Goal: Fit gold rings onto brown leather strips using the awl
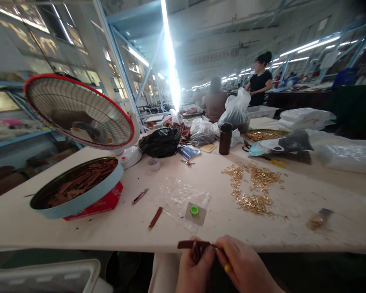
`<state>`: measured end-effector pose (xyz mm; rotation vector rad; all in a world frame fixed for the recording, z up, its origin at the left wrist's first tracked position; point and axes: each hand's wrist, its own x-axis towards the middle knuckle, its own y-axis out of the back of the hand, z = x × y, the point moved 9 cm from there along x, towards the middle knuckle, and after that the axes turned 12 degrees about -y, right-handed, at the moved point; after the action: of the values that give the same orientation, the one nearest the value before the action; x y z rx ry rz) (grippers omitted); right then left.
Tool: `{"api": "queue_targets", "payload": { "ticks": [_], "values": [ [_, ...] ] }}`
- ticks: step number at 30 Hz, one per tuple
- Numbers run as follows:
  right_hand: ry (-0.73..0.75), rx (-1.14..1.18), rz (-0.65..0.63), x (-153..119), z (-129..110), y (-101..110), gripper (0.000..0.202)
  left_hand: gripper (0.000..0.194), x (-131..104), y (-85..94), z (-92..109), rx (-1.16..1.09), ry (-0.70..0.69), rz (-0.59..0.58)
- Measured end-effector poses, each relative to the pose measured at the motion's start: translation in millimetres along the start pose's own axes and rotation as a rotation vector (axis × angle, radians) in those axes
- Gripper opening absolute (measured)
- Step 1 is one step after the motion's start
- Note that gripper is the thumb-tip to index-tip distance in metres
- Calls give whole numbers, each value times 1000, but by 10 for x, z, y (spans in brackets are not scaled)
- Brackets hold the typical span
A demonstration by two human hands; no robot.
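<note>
Head view has the left hand (195,268) with its fingers clamped on a brown strip (186,244) at the near edge of the bench (103,234), while the right hand (245,260) has its fingers pinched together at the strip's right end. Beyond them, a green cap (194,210) and loose gold rings (256,203) lie on the bench

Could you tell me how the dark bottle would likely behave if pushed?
The dark bottle stands upright, taller than wide, so a high push might tip it. Its rounded sides suggest it could roll once down. Its straight walls look stiff.
</note>
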<state>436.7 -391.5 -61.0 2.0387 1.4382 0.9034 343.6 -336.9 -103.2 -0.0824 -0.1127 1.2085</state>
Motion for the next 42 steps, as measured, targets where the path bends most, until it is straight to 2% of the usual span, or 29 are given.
{"api": "queue_targets", "payload": {
  "ticks": [3,6,11,13,15,17,19,21,24,26,28,30,33,38,42],
  "values": [
    [-50,110,-73,4,23,-39,17,25,15,24,-124,-90,-3,50],
    [-167,332,-211,27,78,-94,22,23,11,54,-116,-32,-102,38],
    [-248,529,-262,45,163,-213,37,16,-53,63,171,291,-343,-34],
    [-279,564,-242,45,173,-243,41,15,-74,51,279,334,-384,-41],
    [-304,569,-215,42,138,-220,42,13,-68,80,294,248,-303,-10],
    [-291,554,-219,34,38,-160,38,13,-64,94,220,91,-118,-4],
    [-230,502,-247,22,-95,-76,29,14,-94,52,142,-74,83,-59],
    [-136,383,-226,16,-206,48,17,17,-136,-6,141,-200,204,-141],
    [86,180,-158,4,-359,207,15,19,-175,-59,202,-277,262,-227],
    [228,95,-145,-13,-434,237,20,17,-185,-86,217,-234,269,-258],
    [281,63,-147,-3,-441,230,24,15,-166,-92,229,-134,226,-258],
    [234,124,-165,43,-384,212,28,16,-120,-86,273,-24,109,-240],
    [74,319,-216,109,-228,139,33,22,-81,-76,313,90,-57,-216],
    [-214,442,-230,115,121,-47,29,25,-61,-55,243,226,-86,-205],
    [-274,585,-230,111,206,-85,24,18,-22,-90,238,281,-132,-221]
  ]
}}
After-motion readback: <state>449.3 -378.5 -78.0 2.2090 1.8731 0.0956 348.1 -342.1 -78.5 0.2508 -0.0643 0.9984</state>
